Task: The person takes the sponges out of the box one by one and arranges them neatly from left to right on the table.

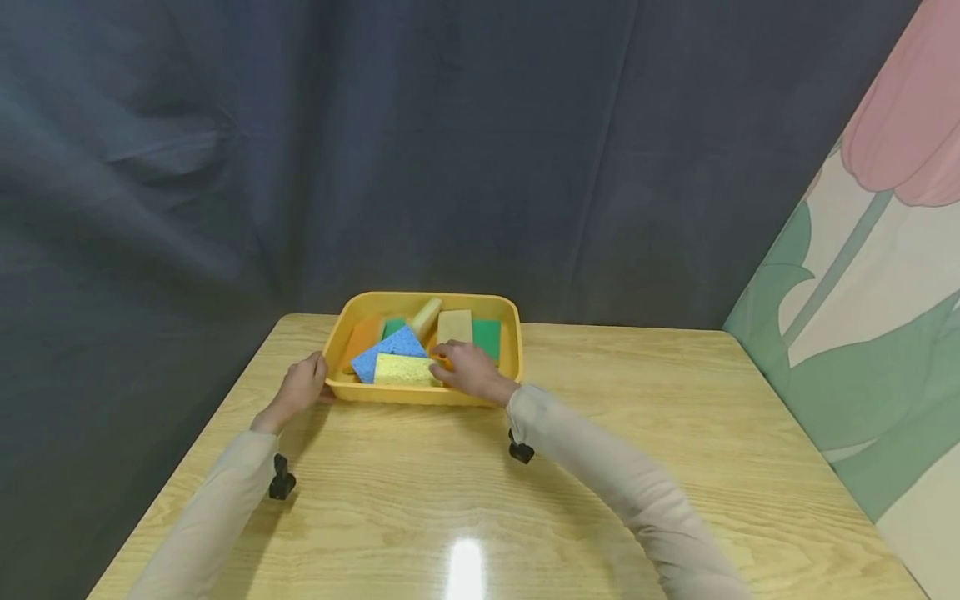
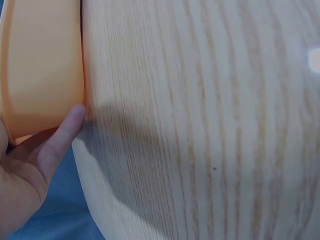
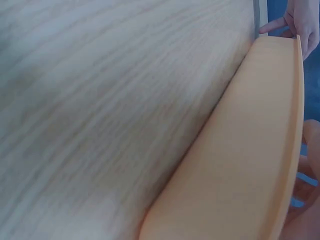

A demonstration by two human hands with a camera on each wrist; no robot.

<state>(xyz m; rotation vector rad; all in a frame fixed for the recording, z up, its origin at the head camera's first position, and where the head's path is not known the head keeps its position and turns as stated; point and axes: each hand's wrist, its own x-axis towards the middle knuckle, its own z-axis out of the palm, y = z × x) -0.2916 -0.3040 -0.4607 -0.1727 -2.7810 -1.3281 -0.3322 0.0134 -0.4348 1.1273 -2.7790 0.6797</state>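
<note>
A yellow plastic tray (image 1: 420, 397) stands at the table's far edge with several sponges in it. My left hand (image 1: 302, 385) grips its left front corner, a finger reaching along the outer wall in the left wrist view. My right hand (image 1: 468, 369) reaches over the front rim, thumb and finger apart at the right end of a yellow sponge (image 1: 405, 370). An orange patch shows between them; I cannot tell whether it is a sponge or the tray. A blue sponge (image 1: 392, 352) lies tilted behind the yellow one. The right fingertips are partly hidden in the right wrist view.
Also in the tray are an orange sponge (image 1: 363, 337), a green sponge (image 1: 487, 337), a beige sponge (image 1: 454, 326) and a pale one leaning on edge (image 1: 426, 317). A dark curtain (image 1: 465, 167) hangs behind the wooden table (image 1: 600, 400). A flower-patterned surface (image 1: 862, 292) borders the right.
</note>
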